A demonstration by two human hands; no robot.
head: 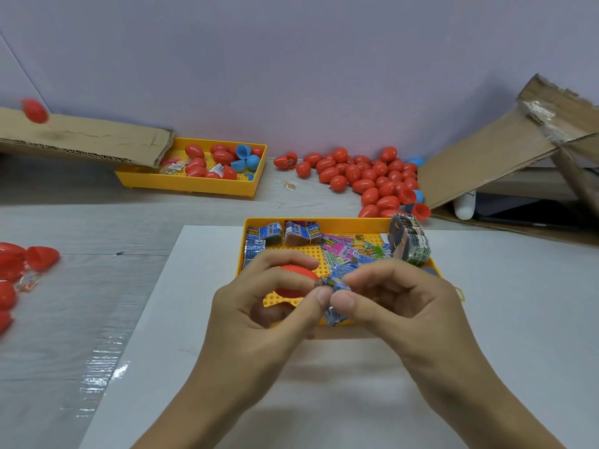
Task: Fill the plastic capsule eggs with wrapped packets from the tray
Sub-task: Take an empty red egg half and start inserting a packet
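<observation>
A yellow tray [337, 223] in front of me holds several wrapped packets [343, 252], blue ones at its back left and mixed colours in the middle. Over the tray's near edge my left hand [259, 315] curls round a red capsule egg [293, 280] and pinches one end of a small blue wrapped packet [334, 285]. My right hand [398, 306] pinches the same packet from the right with thumb and forefinger. The egg's lower part is hidden behind my left fingers.
A heap of red capsule eggs [366, 179] lies behind the tray beside a cardboard box [492, 157]. A second yellow tray [194, 186] with red and blue eggs sits at back left under a cardboard flap [81, 137]. More red eggs [19, 264] lie at the left edge.
</observation>
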